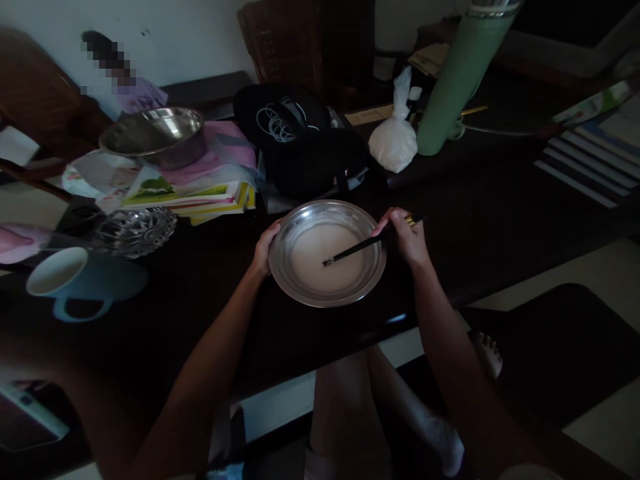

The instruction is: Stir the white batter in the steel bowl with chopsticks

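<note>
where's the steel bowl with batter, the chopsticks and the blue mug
steel bowl (370, 280): head view, bare inner wall near its right rim
chopsticks (357, 249): head view, middle of the dark shafts over the pale batter
blue mug (107, 280): head view, its outer side wall

Upper left: steel bowl (155, 137) on books (195, 193)
Left edge: blue mug (75, 283), glass dish (134, 230)
Top centre: black bag (300, 147)
Upper right: white powder bag (393, 140), green flask (457, 80)

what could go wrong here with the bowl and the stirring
1. The steel bowl sits close to the near edge of the dark table; only the left hand steadies its rim, so a hard stir might slide it off.
2. The pale batter lies shallow and wide; the chopsticks in the right hand could flick it over the low rim.
</note>
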### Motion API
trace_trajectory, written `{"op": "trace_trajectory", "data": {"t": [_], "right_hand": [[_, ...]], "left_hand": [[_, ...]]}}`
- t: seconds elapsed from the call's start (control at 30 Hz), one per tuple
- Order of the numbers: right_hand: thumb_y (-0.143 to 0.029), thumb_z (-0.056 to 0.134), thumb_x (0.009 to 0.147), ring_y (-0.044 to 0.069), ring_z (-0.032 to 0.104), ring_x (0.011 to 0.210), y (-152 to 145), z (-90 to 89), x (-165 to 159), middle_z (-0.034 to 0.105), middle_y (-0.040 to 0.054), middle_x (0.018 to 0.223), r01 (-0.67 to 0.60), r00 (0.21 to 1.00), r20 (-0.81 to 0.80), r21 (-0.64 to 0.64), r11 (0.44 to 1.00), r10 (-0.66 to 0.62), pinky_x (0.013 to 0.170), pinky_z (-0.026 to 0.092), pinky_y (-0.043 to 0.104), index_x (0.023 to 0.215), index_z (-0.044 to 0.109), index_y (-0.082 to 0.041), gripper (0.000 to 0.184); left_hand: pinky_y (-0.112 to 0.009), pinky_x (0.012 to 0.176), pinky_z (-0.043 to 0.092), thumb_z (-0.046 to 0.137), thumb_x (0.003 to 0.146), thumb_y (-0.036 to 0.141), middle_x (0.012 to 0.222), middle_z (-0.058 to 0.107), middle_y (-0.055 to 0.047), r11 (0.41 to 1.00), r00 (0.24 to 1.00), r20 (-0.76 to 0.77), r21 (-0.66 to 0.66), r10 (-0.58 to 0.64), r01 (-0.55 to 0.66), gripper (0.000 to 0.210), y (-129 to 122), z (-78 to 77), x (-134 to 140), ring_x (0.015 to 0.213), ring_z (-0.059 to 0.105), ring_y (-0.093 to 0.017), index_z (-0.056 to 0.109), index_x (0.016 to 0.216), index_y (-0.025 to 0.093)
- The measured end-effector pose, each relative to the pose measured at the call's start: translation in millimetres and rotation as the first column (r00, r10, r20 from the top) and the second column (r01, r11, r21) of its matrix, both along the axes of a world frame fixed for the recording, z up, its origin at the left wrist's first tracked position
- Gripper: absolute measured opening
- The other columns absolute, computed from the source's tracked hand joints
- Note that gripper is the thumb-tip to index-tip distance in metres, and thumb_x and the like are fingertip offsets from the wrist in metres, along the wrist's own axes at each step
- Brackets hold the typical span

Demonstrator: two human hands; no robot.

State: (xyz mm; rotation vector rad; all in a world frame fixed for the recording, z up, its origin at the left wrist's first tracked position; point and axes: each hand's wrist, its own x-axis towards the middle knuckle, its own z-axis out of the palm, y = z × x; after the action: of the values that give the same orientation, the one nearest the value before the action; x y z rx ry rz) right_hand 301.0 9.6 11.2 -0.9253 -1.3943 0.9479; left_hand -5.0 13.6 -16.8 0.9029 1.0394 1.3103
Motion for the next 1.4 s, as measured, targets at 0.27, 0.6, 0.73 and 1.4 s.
{"op": "trace_trajectory", "data": {"t": [0.27, 0.6, 0.73, 1.4], "right_hand": [[-0.059, 0.053, 0.091, 0.016, 0.065, 0.056, 3.4, 0.2, -0.8, 0.066, -0.0011, 0.055, 0.198, 0.976, -0.094, -0.014, 0.98, -0.198, 0.064, 0.054, 0.033, 0.067, 0.065, -0.023, 0.045], [-0.061, 0.058, 0.087, 0.018, 0.07, 0.067, 0.0, 1.9, -3.6, 0.071, 0.0004, 0.064, 0.013, 0.999, 0.031, -0.005, 1.0, -0.013, 0.071, 0.056, 0.035, 0.073, 0.071, -0.025, 0.041], [-0.063, 0.054, 0.088, 0.017, 0.067, 0.058, 1.5, 2.3, -1.6, 0.068, -0.0006, 0.058, 0.181, 0.981, -0.066, -0.026, 0.983, -0.182, 0.064, 0.056, 0.034, 0.068, 0.065, -0.024, 0.045], [-0.059, 0.05, 0.093, 0.016, 0.062, 0.057, 1.5, 0.2, 3.8, 0.064, -0.0002, 0.055, 0.129, 0.991, -0.04, 0.005, 0.992, -0.128, 0.065, 0.052, 0.032, 0.064, 0.065, -0.024, 0.047]], "left_hand": [[-0.039, 0.096, 0.051, 0.064, 0.077, 0.042, 0.103, 0.075, -0.005, 1.0, 1.0, -0.019, -0.009, -0.016, 0.016, 0.032, -1.6, 2.6, -0.1, 0.112, 0.065, -0.029, 0.071, 0.099, 0.02], [-0.041, 0.094, 0.052, 0.061, 0.08, 0.044, 0.101, 0.075, -0.006, 1.0, 0.998, -0.049, -0.009, -0.026, 0.025, 0.032, -1.8, 1.6, -0.1, 0.113, 0.064, -0.03, 0.071, 0.102, 0.022], [-0.04, 0.096, 0.051, 0.062, 0.079, 0.043, 0.101, 0.075, -0.006, 1.0, 0.998, -0.057, -0.011, -0.019, 0.018, 0.032, -1.9, 2.4, -0.2, 0.112, 0.065, -0.029, 0.071, 0.101, 0.022], [-0.04, 0.1, 0.049, 0.063, 0.078, 0.038, 0.1, 0.076, -0.003, 0.999, 1.0, 0.012, -0.036, -0.001, 0.002, 0.027, -4.0, 6.7, 2.8, 0.116, 0.063, -0.03, 0.071, 0.097, 0.02]]}}
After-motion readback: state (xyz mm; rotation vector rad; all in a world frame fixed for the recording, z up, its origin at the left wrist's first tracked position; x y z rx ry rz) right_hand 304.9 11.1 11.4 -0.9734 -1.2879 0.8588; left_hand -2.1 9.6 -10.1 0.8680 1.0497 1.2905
